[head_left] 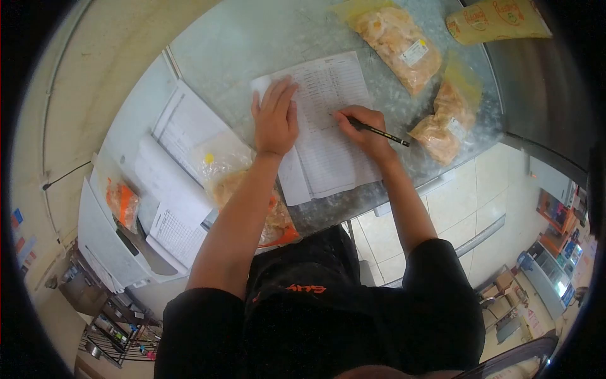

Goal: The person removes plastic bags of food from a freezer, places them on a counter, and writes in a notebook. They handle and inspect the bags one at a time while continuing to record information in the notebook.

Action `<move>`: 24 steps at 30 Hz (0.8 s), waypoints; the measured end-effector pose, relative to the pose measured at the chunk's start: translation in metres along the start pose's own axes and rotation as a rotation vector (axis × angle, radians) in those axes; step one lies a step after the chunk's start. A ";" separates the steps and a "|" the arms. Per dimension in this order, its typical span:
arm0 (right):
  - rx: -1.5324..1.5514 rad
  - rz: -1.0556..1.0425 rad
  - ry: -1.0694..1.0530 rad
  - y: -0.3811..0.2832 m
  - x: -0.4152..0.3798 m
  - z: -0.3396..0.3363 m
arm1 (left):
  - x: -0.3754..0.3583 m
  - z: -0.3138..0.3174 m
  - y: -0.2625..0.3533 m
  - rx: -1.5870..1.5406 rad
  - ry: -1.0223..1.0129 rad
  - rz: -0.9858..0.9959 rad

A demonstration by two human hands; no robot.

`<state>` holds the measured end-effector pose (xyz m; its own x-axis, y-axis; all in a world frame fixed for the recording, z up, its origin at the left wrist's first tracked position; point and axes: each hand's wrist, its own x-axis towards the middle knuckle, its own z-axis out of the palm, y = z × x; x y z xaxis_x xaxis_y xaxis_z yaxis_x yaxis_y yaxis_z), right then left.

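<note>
An open notebook point(334, 142) with handwritten rows lies on the grey metal table point(233, 47). My left hand point(276, 120) rests flat on its upper left part, fingers spread. In my right hand point(366, 129) is a black pencil point(385, 134), its point touching the page near the middle. To the right of the notebook lie two clear bags of pale food with white labels, an upper bag point(398, 44) and a lower bag point(445, 120). Partly under my left forearm is another food bag point(278, 221) with orange print.
Loose papers point(183, 126) and a sheet with a printed grid point(180, 234) lie at the left, near a small orange bag point(123, 202). A yellowish printed roll or bag point(499, 22) stands out at the top right. Shelves point(120, 341) are at the lower left.
</note>
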<state>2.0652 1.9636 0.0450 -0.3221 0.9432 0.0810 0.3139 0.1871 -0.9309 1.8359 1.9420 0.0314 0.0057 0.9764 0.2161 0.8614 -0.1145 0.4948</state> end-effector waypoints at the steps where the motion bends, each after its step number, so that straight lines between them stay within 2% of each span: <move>1: -0.008 0.004 -0.004 0.000 0.000 0.000 | 0.000 0.001 -0.002 -0.032 0.013 -0.008; 11: -0.099 -0.032 -0.028 -0.001 -0.002 0.002 | 0.000 -0.002 0.007 0.036 0.034 0.047; 14: -0.133 -0.151 0.006 0.002 -0.002 0.007 | -0.001 0.000 0.004 0.061 0.034 0.057; 17: -0.144 -0.185 -0.001 0.002 -0.002 0.008 | -0.002 0.000 0.002 0.048 0.029 0.048; 24: -0.172 -0.184 -0.007 0.004 -0.002 0.007 | -0.003 0.003 0.001 0.052 0.040 0.059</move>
<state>2.0613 1.9602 0.0388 -0.3939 0.8872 0.2401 0.3968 0.3998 -0.8262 1.8384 1.9398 0.0294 0.0385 0.9600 0.2773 0.8855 -0.1613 0.4357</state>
